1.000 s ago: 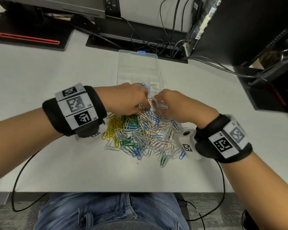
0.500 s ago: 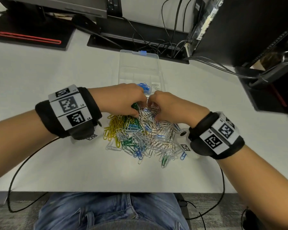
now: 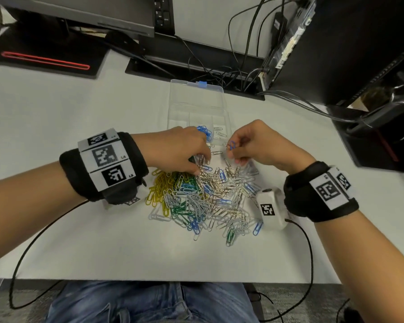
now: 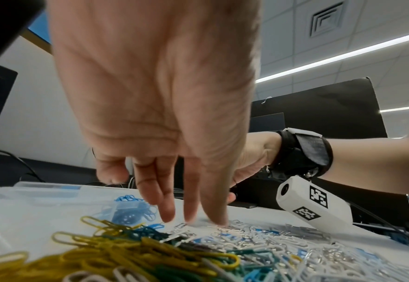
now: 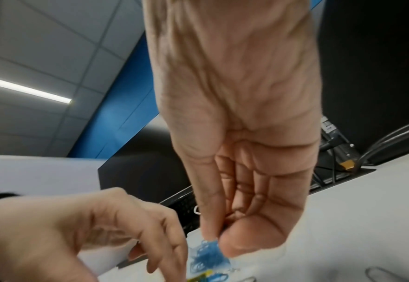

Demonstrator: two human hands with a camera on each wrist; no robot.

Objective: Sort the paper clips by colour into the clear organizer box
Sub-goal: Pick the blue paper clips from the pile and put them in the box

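A mixed pile of paper clips (image 3: pixel 203 197), yellow, green, blue, white and silver, lies on the white table in front of the clear organizer box (image 3: pixel 197 108). One near compartment of the box holds blue clips (image 3: pixel 204 131), and the compartment to its right holds a few silver clips (image 3: pixel 219 134). My right hand (image 3: pixel 230 148) pinches a blue clip (image 3: pixel 231 144) between thumb and forefinger, raised just above the box's near edge. My left hand (image 3: pixel 200 164) reaches down with straight fingers (image 4: pixel 167 209) onto the silver clips at the far edge of the pile (image 4: pixel 222 246).
Behind the box run black cables (image 3: pixel 219 73) and monitor bases (image 3: pixel 44 54). A black computer case (image 3: pixel 348 43) and a dark stand (image 3: pixel 383 136) close off the right side. The table's front edge (image 3: pixel 196 279) is near my lap, and wrist cables trail over it.
My right hand has risen from the pile with a blue clip and moved towards the box. My left hand stays at the pile's far edge.
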